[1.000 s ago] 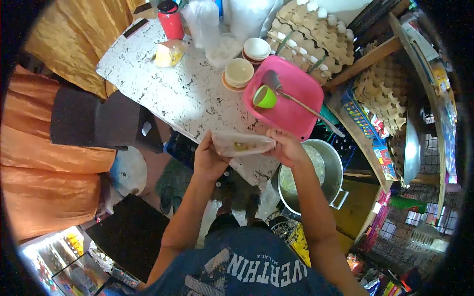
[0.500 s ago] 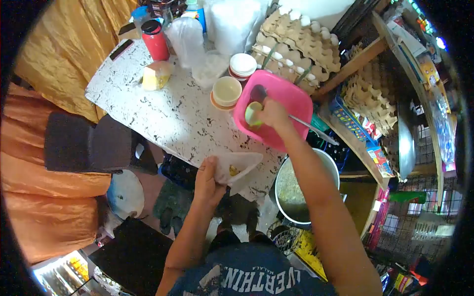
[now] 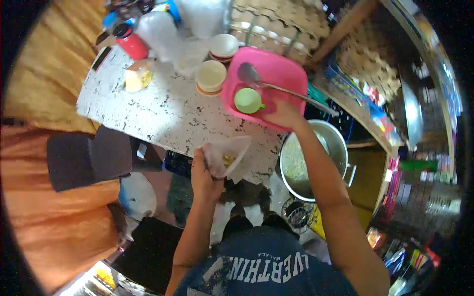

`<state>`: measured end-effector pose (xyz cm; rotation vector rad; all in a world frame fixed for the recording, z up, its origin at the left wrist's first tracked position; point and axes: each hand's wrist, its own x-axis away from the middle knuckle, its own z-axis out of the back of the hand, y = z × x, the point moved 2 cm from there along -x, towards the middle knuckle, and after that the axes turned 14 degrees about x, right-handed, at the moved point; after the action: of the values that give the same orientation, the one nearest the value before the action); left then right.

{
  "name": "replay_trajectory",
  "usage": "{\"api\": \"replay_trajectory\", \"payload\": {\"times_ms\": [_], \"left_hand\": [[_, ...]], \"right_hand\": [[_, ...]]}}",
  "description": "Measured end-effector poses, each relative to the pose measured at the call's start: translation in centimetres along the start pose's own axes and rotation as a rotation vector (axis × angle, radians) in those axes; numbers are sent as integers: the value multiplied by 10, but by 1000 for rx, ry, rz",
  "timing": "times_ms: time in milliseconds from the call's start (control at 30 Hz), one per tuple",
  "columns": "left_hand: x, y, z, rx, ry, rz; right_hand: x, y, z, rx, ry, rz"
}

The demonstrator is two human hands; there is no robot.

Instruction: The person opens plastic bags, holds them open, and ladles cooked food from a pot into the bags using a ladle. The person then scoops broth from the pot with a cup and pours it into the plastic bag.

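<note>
My left hand (image 3: 206, 175) is closed on a clear plastic bag (image 3: 227, 150) near the table's front edge. The bag's mouth is spread, and small yellowish pieces lie inside. Over the front right of the pink basin (image 3: 291, 74) is my right hand (image 3: 280, 114), blurred, its fingers beside the handle of a light green cup (image 3: 248, 100). Whether they grip it is unclear. A metal ladle (image 3: 276, 88) lies across the basin, its handle over the right rim. Below my right forearm stands a large pot (image 3: 340, 148) with pale contents.
Stacked bowls (image 3: 211, 76) stand left of the basin. A red-lidded jar (image 3: 131, 43), plastic bags and a small yellow bag (image 3: 138, 79) are farther left. Egg trays (image 3: 281, 24) are behind, and a wooden shelf (image 3: 360, 106) is at the right.
My right hand has left the bag and reached into the basin, where the cup has turned and shifted. My left hand still holds the bag. The camera view has shifted.
</note>
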<state>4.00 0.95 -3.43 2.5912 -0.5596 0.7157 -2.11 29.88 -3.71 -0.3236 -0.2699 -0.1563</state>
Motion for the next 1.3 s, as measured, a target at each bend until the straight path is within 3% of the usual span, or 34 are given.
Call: {"api": "replay_trajectory", "payload": {"times_ms": [67,100,133,167,200,233,267,433,533,600,667,733,800,833,867,900,933,1000,1067,1133,1167,1267,1300], "left_hand": [[2,-1,-7,-163,82,-95],[6,-3,-16,-193,126,-69],[11,-2,-16,-238,92,-73],[6,-4,-14,-293,65,-30],[3,-6,-13,-350,36,13],[2,-3,-7,-353,37,5],[0,-2,-5,-342,37,-25],[21,-23,-40,-440,-14,6],[49,-50,-86,-560,2,-77],[68,-63,-108,-647,54,-160],[87,-77,-122,-737,-61,-471],[89,-73,-116,-738,-106,-425],[91,-91,-119,-768,-23,-481],[91,-101,-121,-791,39,-507],[90,-102,-116,-798,44,-503],[88,-103,-113,-700,-109,-308],[86,-107,-110,-596,-259,-113],[79,-117,-110,-522,-328,-6],[74,-129,-114,-445,-394,101],[71,-141,-117,-377,-454,260],[67,-143,-115,-377,-453,260],[59,-147,-108,-388,-484,313],[60,-151,-107,-356,-447,327]], "right_hand": [[-1,-15,3,-178,151,78],[-21,0,-27,-185,330,199],[-26,2,-35,-254,225,63],[-34,9,-51,-410,287,152],[-27,1,-44,-296,250,-28],[-47,8,-67,-134,177,-73],[-41,8,-67,-226,260,-63],[94,6,-8,-674,584,-142],[168,67,-45,-797,676,-103],[214,126,-92,-780,574,-275],[257,199,-139,-699,445,-459],[282,260,-174,-352,200,-715],[280,305,-224,2,357,-654],[276,318,-239,-3,346,-658],[271,329,-254,78,110,-634],[266,339,-271,158,-121,-602],[259,346,-297,155,-125,-604],[252,348,-349,417,69,-409],[249,319,-344,669,98,-409],[239,314,-359,408,-147,-393],[243,310,-362,408,-147,-393],[251,297,-365,77,208,-340],[247,302,-378,62,96,-285]]}}
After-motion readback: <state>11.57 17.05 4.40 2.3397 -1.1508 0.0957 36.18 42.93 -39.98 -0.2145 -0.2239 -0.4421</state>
